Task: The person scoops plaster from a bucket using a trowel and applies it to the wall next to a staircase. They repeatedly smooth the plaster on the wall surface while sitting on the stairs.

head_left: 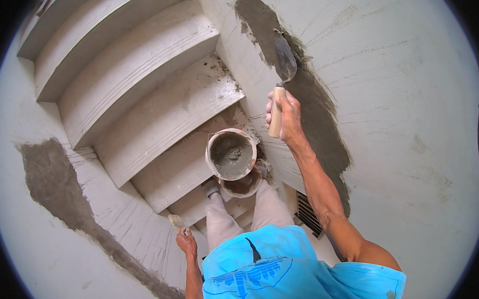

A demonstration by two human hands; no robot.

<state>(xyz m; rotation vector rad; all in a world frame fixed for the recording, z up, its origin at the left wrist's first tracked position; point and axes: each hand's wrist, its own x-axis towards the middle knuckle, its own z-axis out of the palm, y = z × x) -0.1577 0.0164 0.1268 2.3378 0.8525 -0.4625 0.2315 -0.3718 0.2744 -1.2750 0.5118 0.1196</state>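
Note:
My right hand (pixel 287 115) is wrapped round the pale wooden handle of a trowel (pixel 285 59). The trowel's metal blade lies against a band of wet grey mortar (pixel 312 111) on the right wall. Low on the left, my left hand (pixel 186 241) grips a brush (pixel 176 221) with pale bristles, held near the left wall. Between my feet and the steps stands a bucket (pixel 231 154) of grey mortar with a wire handle. A second container (pixel 242 185) shows partly beneath it, with brownish contents.
Curved pale steps (pixel 157 107) rise ahead to the upper left, with grey splashes at their right ends. Another mortar strip (pixel 59 181) runs down the left wall (pixel 38 254). A dark slatted vent (pixel 307 215) sits low by the right wall, beside my leg.

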